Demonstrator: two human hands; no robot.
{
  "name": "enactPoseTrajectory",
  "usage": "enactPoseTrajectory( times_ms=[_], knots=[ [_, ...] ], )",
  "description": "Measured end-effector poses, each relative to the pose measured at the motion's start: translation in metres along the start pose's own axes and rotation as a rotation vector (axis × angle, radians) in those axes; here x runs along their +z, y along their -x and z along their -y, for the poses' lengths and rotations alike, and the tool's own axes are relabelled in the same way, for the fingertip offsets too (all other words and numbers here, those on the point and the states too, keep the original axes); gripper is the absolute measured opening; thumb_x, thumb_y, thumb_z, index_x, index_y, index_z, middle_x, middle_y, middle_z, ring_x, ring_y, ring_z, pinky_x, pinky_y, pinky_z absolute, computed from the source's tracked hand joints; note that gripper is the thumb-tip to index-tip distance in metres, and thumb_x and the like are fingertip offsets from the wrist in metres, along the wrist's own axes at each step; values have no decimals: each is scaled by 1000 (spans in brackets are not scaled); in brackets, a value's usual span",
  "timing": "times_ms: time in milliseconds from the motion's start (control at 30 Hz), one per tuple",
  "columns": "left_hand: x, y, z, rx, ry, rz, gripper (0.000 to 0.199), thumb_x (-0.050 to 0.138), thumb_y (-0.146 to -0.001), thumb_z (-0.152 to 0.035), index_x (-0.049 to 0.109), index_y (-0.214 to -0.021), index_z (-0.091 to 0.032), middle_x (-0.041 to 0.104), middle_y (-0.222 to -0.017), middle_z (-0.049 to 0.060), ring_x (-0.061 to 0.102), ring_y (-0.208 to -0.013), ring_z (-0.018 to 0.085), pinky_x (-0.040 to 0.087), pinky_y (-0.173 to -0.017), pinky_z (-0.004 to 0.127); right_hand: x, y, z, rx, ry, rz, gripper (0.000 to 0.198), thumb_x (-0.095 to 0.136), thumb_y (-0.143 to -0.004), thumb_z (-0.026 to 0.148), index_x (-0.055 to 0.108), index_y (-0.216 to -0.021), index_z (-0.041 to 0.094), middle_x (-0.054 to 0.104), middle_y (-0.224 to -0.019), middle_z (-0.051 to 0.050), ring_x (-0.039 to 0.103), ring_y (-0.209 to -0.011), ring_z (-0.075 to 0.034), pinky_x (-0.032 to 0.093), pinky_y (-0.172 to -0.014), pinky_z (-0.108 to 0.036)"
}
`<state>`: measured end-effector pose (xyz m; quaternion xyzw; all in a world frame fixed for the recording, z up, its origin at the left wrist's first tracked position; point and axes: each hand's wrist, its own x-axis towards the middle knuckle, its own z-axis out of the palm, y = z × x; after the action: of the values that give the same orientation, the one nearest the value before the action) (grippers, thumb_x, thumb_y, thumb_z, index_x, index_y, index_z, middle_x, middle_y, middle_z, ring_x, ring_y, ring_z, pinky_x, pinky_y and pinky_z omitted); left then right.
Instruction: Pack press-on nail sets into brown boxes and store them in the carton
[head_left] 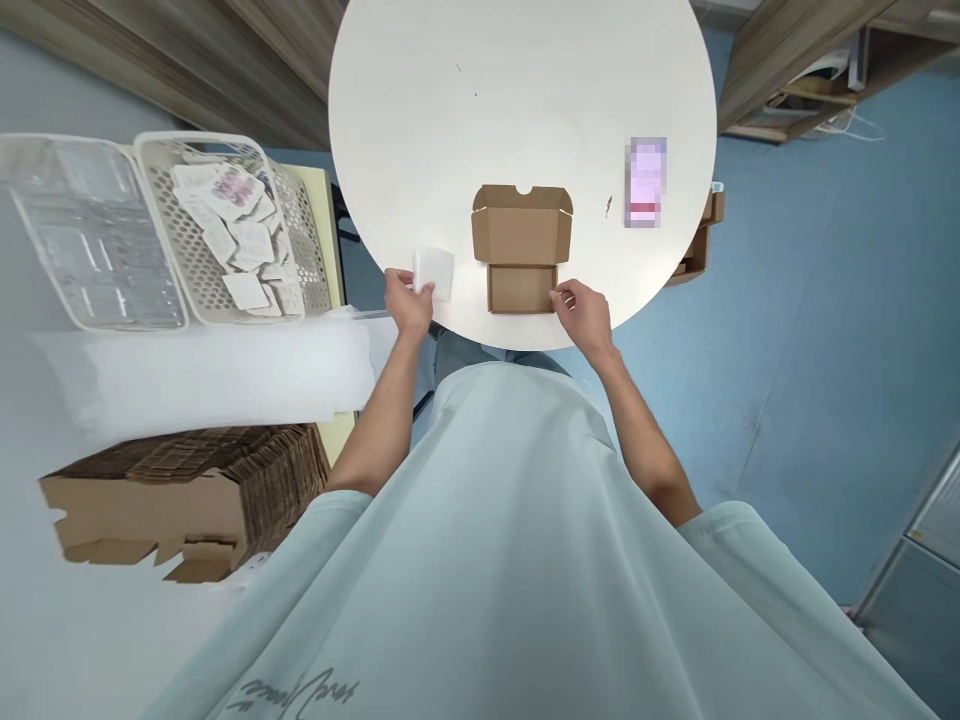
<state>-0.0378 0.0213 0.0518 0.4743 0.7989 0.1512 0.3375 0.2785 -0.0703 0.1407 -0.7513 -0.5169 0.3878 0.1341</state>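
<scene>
A small brown cardboard box [523, 290] lies on the round white table [525, 90] with its lid folded back, and its inside looks bare. My right hand [583, 315] is at the box's right wall, its thumb and fingertips closed on that edge. To the left of the box, my left hand [409, 300] pinches a thin white square packet [435, 273] by its left side, just over the table's near edge. What the packet contains, if anything, cannot be made out.
At left stand a white perforated basket [165, 230] with many white packets, a clear plastic bin [97, 240], a white wrapped bundle [225, 375] and a stack of flattened cardboard boxes [150, 505]. A blurred pinkish rectangle [646, 182] lies on the table's right.
</scene>
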Motion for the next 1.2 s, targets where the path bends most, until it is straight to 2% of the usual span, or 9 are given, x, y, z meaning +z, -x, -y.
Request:
enactPoseTrajectory(
  times_ms=[100,233,400,600,700,800,867,967,1200],
  knots=[
    [-18,31,1,91,77,81,41,82,-89,-29,63,-125,-26,73,-127,8,74,-123,28,61,-108,41,2,4,19,-177,-58,16,35,53,-119,45,77,-135,25,82,-135,-12,76,-124,-30,63,-111,-46],
    [-41,71,-10,175,146,244,28,76,-90,-34,63,-114,-25,78,-124,7,77,-114,26,62,-96,36,8,8,43,-404,-93,76,41,62,-116,54,75,-151,37,71,-163,-6,59,-158,-35,55,-130,-57],
    [-50,88,-40,308,143,473,27,79,-90,-35,71,-113,-25,80,-124,7,76,-118,27,62,-98,38,19,-1,44,-534,-85,224,44,70,-112,49,75,-153,37,70,-166,-4,54,-165,-37,49,-135,-64],
    [-29,75,-62,415,226,585,28,80,-89,-29,76,-116,-23,81,-128,8,76,-125,27,60,-109,41,24,-7,15,-365,-203,225,42,63,-112,40,75,-150,29,78,-152,-10,75,-134,-31,63,-118,-53],
    [-7,64,-62,363,294,620,39,83,-85,-27,73,-122,-22,82,-126,8,77,-123,28,62,-105,40,29,-12,1,-244,-315,177,44,65,-109,42,73,-149,25,79,-149,-11,77,-124,-28,66,-108,-46],
    [18,53,-60,252,322,636,52,88,-81,-26,69,-129,-21,83,-110,6,79,-106,26,65,-99,40,36,-22,-12,-120,-361,155,47,69,-105,43,71,-147,22,82,-138,-10,79,-115,-25,66,-103,-40],
    [34,49,-59,181,301,612,54,89,-81,-26,67,-130,-21,81,-105,4,78,-97,24,66,-96,40,41,-30,-17,-41,-339,154,46,70,-103,41,71,-144,20,84,-130,-9,79,-110,-24,66,-101,-38],
    [54,46,-59,115,242,521,50,89,-83,-25,65,-127,-22,79,-116,7,77,-93,22,66,-91,39,48,-43,-19,63,-237,141,43,70,-100,32,72,-140,17,84,-124,-9,78,-105,-24,64,-100,-36],
    [82,46,-63,125,209,395,44,79,-84,-9,57,-119,-24,73,-133,10,75,-99,20,64,-99,40,57,-64,-7,206,-31,86,41,64,-100,21,68,-140,18,82,-123,-13,77,-115,-31,61,-107,-43]
  ],
)
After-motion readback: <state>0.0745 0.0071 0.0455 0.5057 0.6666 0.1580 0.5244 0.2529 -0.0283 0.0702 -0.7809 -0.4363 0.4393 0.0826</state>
